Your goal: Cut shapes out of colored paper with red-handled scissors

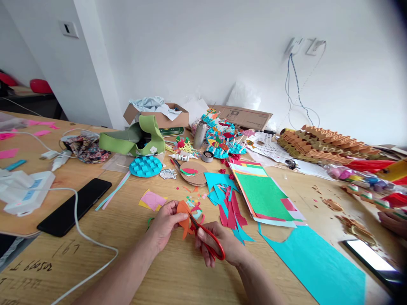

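Note:
My left hand (pixel 164 224) pinches a piece of orange paper (pixel 182 208) between thumb and fingers, just above the table. Red-handled scissors (pixel 213 242) sit in my right hand (pixel 219 243), its fingers through and around the loops. Their dark blades meet the right edge of the orange paper; how far they are apart is hard to see. Small coloured scraps (pixel 194 205) lie behind the paper. Pink and yellow paper pieces (pixel 153 200) rest beyond my left hand, and red strips (pixel 233 212) lie to the right of the scissors.
Green paper (pixel 263 197) tops a stack at right, near a large turquoise sheet (pixel 330 262). A black phone (pixel 74 206) and a white cable (pixel 95 243) lie left. Farther back are a blue woven disc (pixel 145 166), a cardboard circle (pixel 199 174) and a metal bottle (pixel 200 134). Another person's hand (pixel 394 222) shows at far right.

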